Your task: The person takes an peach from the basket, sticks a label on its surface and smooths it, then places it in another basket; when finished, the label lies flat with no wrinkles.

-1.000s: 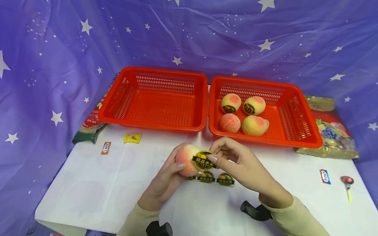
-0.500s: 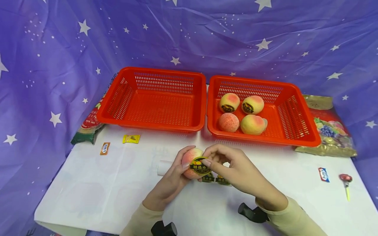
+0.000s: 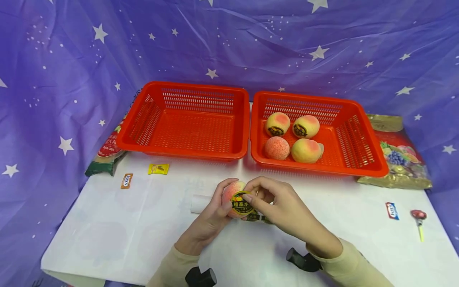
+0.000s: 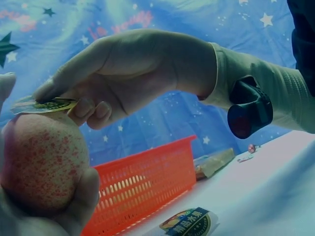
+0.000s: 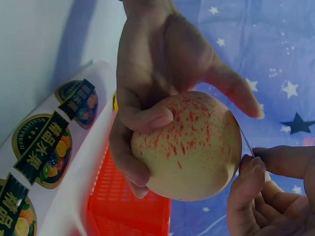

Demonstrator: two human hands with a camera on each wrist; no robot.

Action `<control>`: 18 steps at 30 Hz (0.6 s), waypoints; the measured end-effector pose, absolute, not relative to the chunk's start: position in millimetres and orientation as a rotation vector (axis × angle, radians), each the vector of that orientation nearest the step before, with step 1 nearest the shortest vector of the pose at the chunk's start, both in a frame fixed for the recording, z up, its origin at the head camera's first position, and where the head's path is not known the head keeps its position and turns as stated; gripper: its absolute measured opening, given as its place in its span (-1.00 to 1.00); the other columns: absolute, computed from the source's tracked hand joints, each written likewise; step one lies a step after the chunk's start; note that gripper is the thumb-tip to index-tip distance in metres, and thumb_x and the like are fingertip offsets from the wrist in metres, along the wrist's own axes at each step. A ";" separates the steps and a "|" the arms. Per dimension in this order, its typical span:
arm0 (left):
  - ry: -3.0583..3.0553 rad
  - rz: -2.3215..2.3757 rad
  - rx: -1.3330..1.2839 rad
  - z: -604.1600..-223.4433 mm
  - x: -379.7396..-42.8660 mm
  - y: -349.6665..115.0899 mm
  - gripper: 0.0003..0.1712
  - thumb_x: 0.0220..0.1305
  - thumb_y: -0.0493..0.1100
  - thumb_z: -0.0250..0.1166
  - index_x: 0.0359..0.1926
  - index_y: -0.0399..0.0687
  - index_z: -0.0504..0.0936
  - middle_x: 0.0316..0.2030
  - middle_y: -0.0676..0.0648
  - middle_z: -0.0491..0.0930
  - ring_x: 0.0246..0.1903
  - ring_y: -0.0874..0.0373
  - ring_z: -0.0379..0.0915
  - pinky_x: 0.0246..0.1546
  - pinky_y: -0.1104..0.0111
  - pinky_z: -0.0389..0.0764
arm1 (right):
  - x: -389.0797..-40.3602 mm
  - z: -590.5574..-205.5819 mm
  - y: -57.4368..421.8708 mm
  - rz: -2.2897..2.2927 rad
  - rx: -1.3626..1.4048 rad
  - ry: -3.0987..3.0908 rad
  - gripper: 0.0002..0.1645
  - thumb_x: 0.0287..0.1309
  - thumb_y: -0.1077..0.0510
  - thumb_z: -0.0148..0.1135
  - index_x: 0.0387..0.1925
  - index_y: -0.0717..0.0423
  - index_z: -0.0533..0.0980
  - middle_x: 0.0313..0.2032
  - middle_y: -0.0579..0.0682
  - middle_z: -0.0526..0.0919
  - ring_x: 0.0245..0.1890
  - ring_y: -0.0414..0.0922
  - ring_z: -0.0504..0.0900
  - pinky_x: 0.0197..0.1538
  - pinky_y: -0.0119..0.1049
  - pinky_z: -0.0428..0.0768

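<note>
My left hand [image 3: 208, 223] holds a pink and pale yellow peach [image 3: 228, 192], its fingers curled round the fruit. Between thumb and fingers, my right hand [image 3: 283, 205] pinches the edge of a round black-and-gold sticker [image 3: 242, 206]. In the left wrist view this sticker [image 4: 49, 105] lies over the top of the peach [image 4: 45, 160]. Seen from the right wrist, it is a thin edge-on line beside the speckled peach [image 5: 194, 152]. A roll of similar labels [image 5: 44, 150] lies under the hands, its middle largely hidden in the head view.
At the back left stands an empty red basket [image 3: 183, 154]; the right red basket [image 3: 344, 169] holds several peaches, at least two with stickers. Candies [image 3: 158, 169] and a lollipop [image 3: 418, 215] lie on the white table [image 3: 107, 235]. Printed bags [image 3: 401, 155] flank the baskets.
Both hands have come closer together, and the right hand has brought the sticker left onto the face of the peach. The white roll end beside the left hand has come into view.
</note>
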State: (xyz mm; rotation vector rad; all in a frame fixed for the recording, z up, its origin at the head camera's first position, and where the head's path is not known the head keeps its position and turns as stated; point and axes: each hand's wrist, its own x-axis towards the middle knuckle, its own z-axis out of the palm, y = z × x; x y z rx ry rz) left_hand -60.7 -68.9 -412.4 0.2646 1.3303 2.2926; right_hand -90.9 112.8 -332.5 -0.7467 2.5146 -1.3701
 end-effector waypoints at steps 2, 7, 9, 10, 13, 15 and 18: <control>1.345 2.293 0.254 -414.0 -60.5 -69.1 -0.23 0.15 0.16 0.11 0.25 0.16 -0.10 0.05 -0.10 0.15 -0.04 0.07 0.27 -0.09 0.28 0.39 | -90.1 -333.9 111.2 -1.364 -0.740 2.537 -0.91 0.04 -0.02 0.21 -0.37 -0.29 0.46 -0.57 -0.28 0.47 -0.58 -0.30 0.44 -0.53 -0.42 0.45; 1.394 2.305 0.244 -416.4 -59.5 -68.5 -0.25 0.16 0.06 0.15 0.24 0.14 -0.07 0.03 -0.11 0.16 -0.06 0.07 0.26 -0.17 0.33 0.42 | -88.9 -338.5 106.9 -1.396 -0.774 2.562 -0.87 0.01 0.01 0.24 -0.37 -0.29 0.46 -0.49 -0.31 0.46 -0.50 -0.31 0.46 -0.50 -0.42 0.47; 1.401 2.313 0.223 -416.7 -59.4 -67.8 -0.27 0.15 -0.01 0.18 0.23 0.14 -0.04 0.01 -0.11 0.17 -0.08 0.08 0.27 -0.21 0.33 0.43 | -88.8 -340.6 105.5 -1.395 -0.802 2.578 -0.86 0.01 0.02 0.25 -0.36 -0.27 0.46 -0.46 -0.32 0.46 -0.47 -0.32 0.46 -0.48 -0.43 0.47; 1.406 2.316 0.213 -417.2 -59.5 -67.6 -0.28 0.15 -0.03 0.18 0.23 0.14 -0.03 0.01 -0.11 0.19 -0.09 0.09 0.28 -0.23 0.32 0.44 | -88.8 -341.4 104.8 -1.390 -0.812 2.584 -0.86 0.01 0.02 0.25 -0.36 -0.27 0.46 -0.45 -0.32 0.46 -0.47 -0.32 0.46 -0.48 -0.43 0.46; 1.418 2.312 0.184 -418.0 -59.6 -67.1 -0.33 0.17 -0.10 0.15 0.22 0.16 -0.01 -0.02 -0.10 0.24 -0.16 0.10 0.33 -0.26 0.27 0.47 | -89.4 -343.3 104.1 -1.347 -0.845 2.618 -0.85 0.01 -0.03 0.24 -0.34 -0.25 0.46 -0.44 -0.33 0.44 -0.46 -0.33 0.44 -0.48 -0.44 0.45; 1.419 2.308 0.183 -418.9 -59.7 -66.7 -0.36 0.19 -0.12 0.11 0.22 0.14 0.00 -0.04 -0.11 0.27 -0.21 0.10 0.37 -0.28 0.23 0.48 | -90.1 -344.4 104.4 -1.323 -0.859 2.649 -0.80 -0.01 -0.07 0.24 -0.31 -0.23 0.44 -0.44 -0.34 0.43 -0.46 -0.34 0.43 -0.48 -0.44 0.44; 1.413 2.310 0.210 -420.1 -59.7 -66.6 -0.39 0.21 -0.11 0.04 0.23 0.08 -0.01 -0.06 -0.13 0.31 -0.27 0.10 0.41 -0.31 0.21 0.51 | -90.5 -347.0 104.4 -1.344 -0.937 2.691 -0.74 -0.03 -0.06 0.26 -0.26 -0.18 0.45 -0.39 -0.31 0.44 -0.47 -0.34 0.41 -0.48 -0.46 0.44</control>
